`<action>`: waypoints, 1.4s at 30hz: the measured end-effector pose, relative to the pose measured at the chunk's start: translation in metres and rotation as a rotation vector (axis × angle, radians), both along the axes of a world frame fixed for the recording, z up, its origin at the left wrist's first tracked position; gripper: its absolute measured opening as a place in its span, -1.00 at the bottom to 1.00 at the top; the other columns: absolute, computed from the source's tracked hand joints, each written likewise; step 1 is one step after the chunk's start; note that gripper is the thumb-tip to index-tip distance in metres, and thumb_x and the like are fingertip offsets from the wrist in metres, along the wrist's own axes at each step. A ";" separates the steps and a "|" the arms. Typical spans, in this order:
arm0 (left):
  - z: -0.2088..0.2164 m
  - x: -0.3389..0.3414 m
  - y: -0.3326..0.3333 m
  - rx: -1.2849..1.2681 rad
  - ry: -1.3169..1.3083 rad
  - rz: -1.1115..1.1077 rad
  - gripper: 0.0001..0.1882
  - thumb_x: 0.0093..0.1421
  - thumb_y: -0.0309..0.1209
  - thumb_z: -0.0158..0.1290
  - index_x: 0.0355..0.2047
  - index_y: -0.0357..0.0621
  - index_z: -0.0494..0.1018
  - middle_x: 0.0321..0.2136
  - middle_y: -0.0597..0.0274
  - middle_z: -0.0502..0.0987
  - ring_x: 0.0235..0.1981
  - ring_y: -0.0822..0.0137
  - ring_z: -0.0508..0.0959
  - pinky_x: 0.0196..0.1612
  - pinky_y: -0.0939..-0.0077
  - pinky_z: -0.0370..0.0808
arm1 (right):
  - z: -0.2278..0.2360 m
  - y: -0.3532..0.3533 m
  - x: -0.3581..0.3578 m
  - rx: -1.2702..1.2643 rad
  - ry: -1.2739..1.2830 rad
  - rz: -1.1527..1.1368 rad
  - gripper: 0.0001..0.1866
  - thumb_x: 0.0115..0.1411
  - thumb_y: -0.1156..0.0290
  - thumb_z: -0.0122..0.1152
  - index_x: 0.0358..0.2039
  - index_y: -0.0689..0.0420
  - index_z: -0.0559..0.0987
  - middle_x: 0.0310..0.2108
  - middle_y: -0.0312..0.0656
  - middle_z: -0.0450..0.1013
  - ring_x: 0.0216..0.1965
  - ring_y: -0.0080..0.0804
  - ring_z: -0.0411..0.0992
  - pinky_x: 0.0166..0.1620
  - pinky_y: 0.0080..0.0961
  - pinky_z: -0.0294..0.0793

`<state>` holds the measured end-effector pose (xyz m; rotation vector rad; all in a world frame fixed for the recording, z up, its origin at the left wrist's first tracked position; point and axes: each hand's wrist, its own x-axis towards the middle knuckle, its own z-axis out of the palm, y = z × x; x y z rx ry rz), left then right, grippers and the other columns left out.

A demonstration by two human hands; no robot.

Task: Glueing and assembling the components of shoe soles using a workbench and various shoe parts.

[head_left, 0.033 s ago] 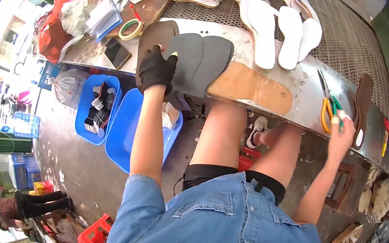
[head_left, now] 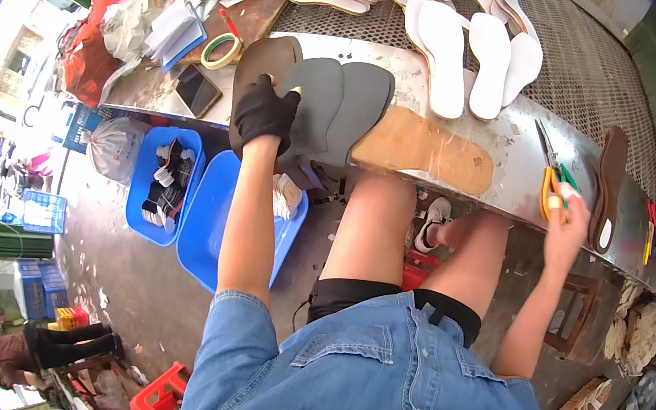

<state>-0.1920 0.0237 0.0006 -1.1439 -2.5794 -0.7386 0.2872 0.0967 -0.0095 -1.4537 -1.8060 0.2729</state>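
Observation:
My left hand [head_left: 264,114], in a black fingerless glove, lies over a dark brown insole [head_left: 261,57] at the bench edge. Its fingers curl at the side of a grey insole [head_left: 319,95], which overlaps another grey one [head_left: 365,106]. Wrapping hides part of its grip. A tan sole-shaped board [head_left: 424,152] lies just right of them. At the right end of the bench, my bare right hand [head_left: 567,229] has its fingers closed at the yellow-handled scissors [head_left: 545,188]. A green handle [head_left: 567,176] shows beside them. Dark brown insoles [head_left: 609,187] stand close to that hand.
White insoles [head_left: 443,55] pile up on mesh at the back. A tape roll [head_left: 221,50] and a phone [head_left: 198,90] lie at the left. Blue tubs [head_left: 211,219] sit below the bench edge. Red stools [head_left: 160,406] and another person [head_left: 27,357] are farther left.
My right hand has shifted slightly left and upward onto the yellow scissor handles. My left hand has barely moved on the insoles.

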 end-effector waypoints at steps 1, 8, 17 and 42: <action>-0.003 -0.008 0.005 -0.076 0.006 0.017 -0.58 -0.09 -0.13 0.21 -0.33 -0.18 0.46 -0.40 0.00 0.53 -0.31 0.09 0.54 -0.24 0.30 0.45 | -0.001 -0.007 -0.022 -0.046 0.081 0.063 -0.75 0.09 0.47 0.15 -0.17 0.19 0.53 -0.18 -0.12 0.42 -0.08 -0.22 0.34 0.02 -0.39 0.28; 0.013 -0.040 0.012 -0.143 -0.518 -0.204 -0.60 -0.09 -0.23 0.23 -0.29 -0.20 0.46 -0.42 0.11 0.53 -0.30 0.26 0.53 -0.24 0.42 0.45 | 0.015 -0.049 -0.098 -0.158 0.086 0.449 -0.81 0.05 0.54 0.16 -0.28 0.25 0.55 -0.20 -0.12 0.42 -0.10 -0.28 0.37 -0.02 -0.46 0.33; 0.092 0.155 -0.037 0.181 -1.352 -0.873 -0.76 0.06 -0.45 0.16 -0.24 -0.22 0.45 -0.38 0.39 0.49 -0.31 0.56 0.42 -0.22 0.62 0.38 | 0.053 -0.042 -0.143 -0.646 1.204 0.703 -0.54 0.08 0.52 0.20 0.00 0.32 0.33 -0.07 -0.14 0.41 -0.19 -0.51 0.43 -0.15 -0.61 0.42; 0.080 0.229 -0.022 0.410 -1.590 -0.935 -0.80 -0.09 -0.60 0.18 -0.49 -0.15 0.37 -0.53 0.34 0.45 -0.49 0.51 0.44 -0.42 0.66 0.37 | 0.073 -0.067 -0.089 -0.466 0.993 0.692 -0.83 0.07 0.65 0.16 -0.28 0.37 0.54 -0.37 -0.24 0.46 -0.37 -0.60 0.42 -0.31 -0.70 0.37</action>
